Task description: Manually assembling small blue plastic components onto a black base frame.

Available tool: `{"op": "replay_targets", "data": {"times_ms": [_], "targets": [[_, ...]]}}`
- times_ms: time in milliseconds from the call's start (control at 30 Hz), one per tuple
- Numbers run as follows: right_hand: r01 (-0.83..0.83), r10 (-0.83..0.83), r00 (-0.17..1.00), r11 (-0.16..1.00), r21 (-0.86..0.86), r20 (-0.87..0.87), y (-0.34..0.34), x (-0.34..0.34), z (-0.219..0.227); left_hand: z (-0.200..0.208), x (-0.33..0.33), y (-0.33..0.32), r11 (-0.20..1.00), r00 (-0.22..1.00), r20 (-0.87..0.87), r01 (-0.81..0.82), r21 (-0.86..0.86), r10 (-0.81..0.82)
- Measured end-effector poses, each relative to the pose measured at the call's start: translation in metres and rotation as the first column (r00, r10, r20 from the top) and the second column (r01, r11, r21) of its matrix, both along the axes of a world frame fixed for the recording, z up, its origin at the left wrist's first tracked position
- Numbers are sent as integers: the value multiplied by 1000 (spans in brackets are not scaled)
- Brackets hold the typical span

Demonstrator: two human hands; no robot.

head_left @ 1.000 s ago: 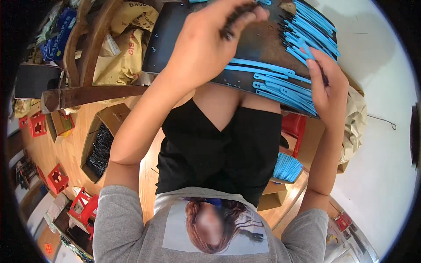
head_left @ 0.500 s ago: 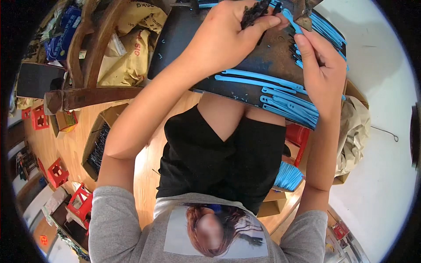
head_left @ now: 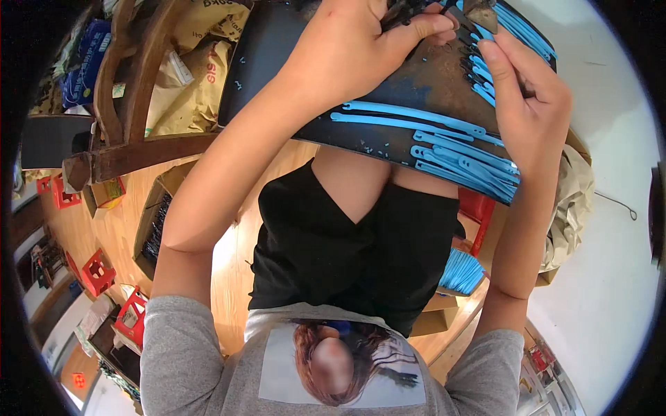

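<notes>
My left hand (head_left: pixel 399 41) is closed around a bunch of small black pieces (head_left: pixel 406 12), with thumb and fingertips pinched together at its right side. Just to the right, my right hand (head_left: pixel 531 90) pinches thumb against forefinger beside a worn metal tip (head_left: pixel 481 15). A little blue shows at those fingertips; it looks like a blue plastic strip, mostly hidden. Under both hands lies a dark, stained board (head_left: pixel 416 80) across my lap. Slim blue strips with holed ends (head_left: pixel 465 163) are piled along its near edge, and more blue strips (head_left: pixel 520 31) line its far right side.
A wooden frame (head_left: pixel 149 149) and yellow sacks (head_left: pixel 198 90) stand at the left. Below are a cardboard box of dark pieces (head_left: pixel 149 232) and red stools (head_left: pixel 97 272). Blue strips fill another box (head_left: pixel 461 270) by my right leg. Crumpled brown paper (head_left: pixel 569 208) is at the right.
My right hand has shifted right, away from my left fingertips. The blue strip end that showed between the hands is now out of sight. The board sits slightly differently in view.
</notes>
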State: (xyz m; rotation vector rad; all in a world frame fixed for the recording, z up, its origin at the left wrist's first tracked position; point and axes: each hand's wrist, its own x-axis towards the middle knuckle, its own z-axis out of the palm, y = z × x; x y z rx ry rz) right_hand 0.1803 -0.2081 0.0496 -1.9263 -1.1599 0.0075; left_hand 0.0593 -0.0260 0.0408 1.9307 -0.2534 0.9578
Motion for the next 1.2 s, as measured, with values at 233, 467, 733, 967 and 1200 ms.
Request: {"op": "replay_targets", "data": {"times_ms": [233, 467, 733, 967, 1200], "targets": [[-21, 21, 1000, 1000, -5, 13, 2, -10, -11, -8, -6, -5, 993, 991, -87, -94, 78, 101], [-167, 165, 986, 980, 106, 23, 13, -22, -20, 6, -21, -5, 986, 883, -442, -165, 27, 160], [-208, 233, 935, 971, -120, 266, 34, -44, -18, 10, -48, -5, 892, 906, -379, -318, -321, 187], [-251, 335, 814, 940, -231, 475, 28, -51, -13, 19, -55, 4, 877, 868, -230, -470, -100, 440], [-229, 330, 885, 923, -310, 328, -4, -33, 22, 13, -34, -4, 905, 927, -176, -366, -216, 333]]}}
